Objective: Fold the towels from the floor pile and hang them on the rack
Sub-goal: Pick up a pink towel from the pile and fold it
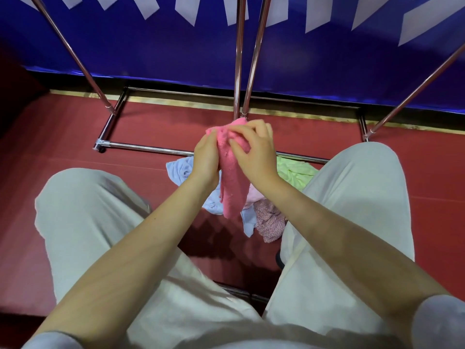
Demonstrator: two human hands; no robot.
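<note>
A pink towel (232, 182) hangs bunched and narrow in the air between my knees. My left hand (205, 157) grips its upper left side, and my right hand (256, 149) pinches the upper right part with curled fingers. Below it on the red floor lies the pile: a light blue towel (180, 168), a lime green towel (294, 172) and a pink patterned cloth (269, 221). The chrome rack (237, 59) stands just behind the pile, its poles rising past my hands.
The rack's base bar (151, 147) runs across the floor in front of the pile. A blue banner (151, 46) with white lettering closes off the back. My two legs in light trousers (88, 222) flank the pile.
</note>
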